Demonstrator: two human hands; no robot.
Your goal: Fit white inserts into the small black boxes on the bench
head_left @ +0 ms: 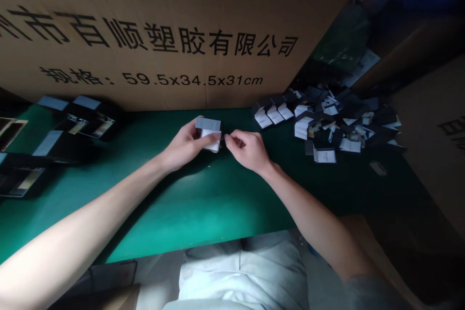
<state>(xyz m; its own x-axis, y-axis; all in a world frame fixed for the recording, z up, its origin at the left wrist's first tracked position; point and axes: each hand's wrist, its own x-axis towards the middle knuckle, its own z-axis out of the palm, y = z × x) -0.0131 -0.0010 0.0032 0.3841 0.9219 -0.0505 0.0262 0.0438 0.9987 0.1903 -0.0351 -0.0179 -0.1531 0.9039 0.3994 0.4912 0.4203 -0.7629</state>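
Observation:
My left hand (pixel 183 147) is closed around a small box (pixel 208 125) with a grey flap along its top and a white face below. The left thumb lies across that white face. Just right of the box is my right hand (pixel 249 150), its thumb and forefinger pinched together near the box's right edge. Whatever those fingertips hold, if anything, is too small and blurred to make out. Both hands are above the green tabletop (pixel 174 218), near its middle.
A large printed cardboard carton (pixel 163 5) stands along the back. On the right lies a heap of small black-and-white boxes (pixel 341 121). Several black boxes with grey flaps (pixel 85 116) sit at left. Another carton (pixel 436 131) borders the right side.

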